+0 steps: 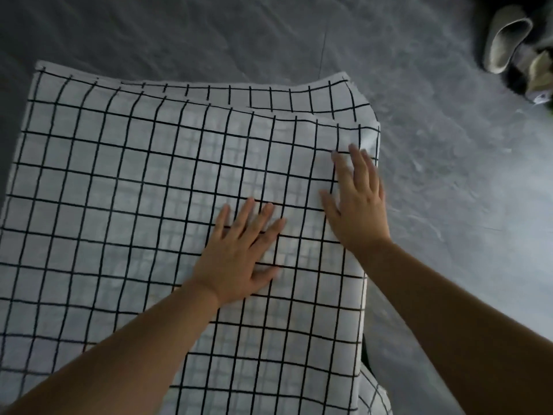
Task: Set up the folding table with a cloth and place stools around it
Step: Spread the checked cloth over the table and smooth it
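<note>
Both hands lie flat and open, gripping nothing: the left hand [239, 256] mid-frame, the right hand [357, 202] near the cloth [119, 190]'s right edge. The step looks like smoothing; next, likely straightening the far fold.

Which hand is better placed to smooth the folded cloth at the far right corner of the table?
The right hand. Its fingertips already lie beside the doubled-over part of the cloth near that corner, while the left hand rests flat nearer the middle.
</note>
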The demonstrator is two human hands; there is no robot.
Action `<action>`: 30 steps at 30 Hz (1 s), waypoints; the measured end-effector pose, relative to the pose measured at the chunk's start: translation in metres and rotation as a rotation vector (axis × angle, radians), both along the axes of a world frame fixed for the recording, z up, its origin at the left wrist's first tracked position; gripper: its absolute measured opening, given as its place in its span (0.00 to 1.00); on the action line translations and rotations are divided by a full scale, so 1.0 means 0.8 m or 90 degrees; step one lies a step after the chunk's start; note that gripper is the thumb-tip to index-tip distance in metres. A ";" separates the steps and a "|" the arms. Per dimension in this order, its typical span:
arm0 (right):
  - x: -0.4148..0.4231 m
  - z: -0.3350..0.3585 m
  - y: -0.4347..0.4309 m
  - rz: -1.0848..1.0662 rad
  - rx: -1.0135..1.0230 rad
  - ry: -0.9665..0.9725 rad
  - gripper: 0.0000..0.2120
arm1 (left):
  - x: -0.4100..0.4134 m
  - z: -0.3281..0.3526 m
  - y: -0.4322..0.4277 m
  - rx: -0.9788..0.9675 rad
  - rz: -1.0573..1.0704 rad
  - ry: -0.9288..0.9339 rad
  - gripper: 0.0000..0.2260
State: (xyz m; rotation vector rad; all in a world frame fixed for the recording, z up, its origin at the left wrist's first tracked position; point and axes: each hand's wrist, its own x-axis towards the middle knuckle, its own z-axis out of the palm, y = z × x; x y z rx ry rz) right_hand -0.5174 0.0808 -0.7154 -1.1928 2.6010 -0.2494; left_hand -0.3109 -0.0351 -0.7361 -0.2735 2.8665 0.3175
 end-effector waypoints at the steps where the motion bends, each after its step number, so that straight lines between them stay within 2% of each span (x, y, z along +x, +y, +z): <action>1: -0.015 -0.002 -0.011 0.034 0.019 -0.004 0.29 | 0.000 0.000 0.000 -0.001 0.000 0.001 0.34; 3: -0.044 -0.013 -0.024 0.062 0.060 -0.013 0.29 | 0.000 -0.001 0.002 -0.005 0.003 0.001 0.34; 6: -0.077 -0.023 -0.018 0.018 0.071 -0.058 0.31 | -0.007 -0.001 0.008 -0.010 0.001 -0.003 0.34; 11: -0.113 -0.024 -0.006 -0.021 -0.039 -0.210 0.21 | -0.018 0.001 0.008 -0.007 0.000 -0.029 0.35; 14: -0.141 -0.023 -0.009 -0.061 -0.051 -0.272 0.24 | -0.018 0.003 0.007 -0.008 0.001 -0.026 0.34; 20: -0.176 -0.019 -0.018 -0.142 0.016 -0.455 0.16 | -0.023 0.009 0.015 -0.032 0.024 -0.013 0.34; 25: -0.172 -0.028 -0.031 -0.219 -0.084 -0.476 0.10 | -0.050 0.009 0.033 -0.027 0.042 -0.001 0.34; 30: -0.166 -0.033 -0.033 -0.286 -0.178 -0.474 0.12 | -0.094 0.012 0.059 0.010 0.025 0.025 0.33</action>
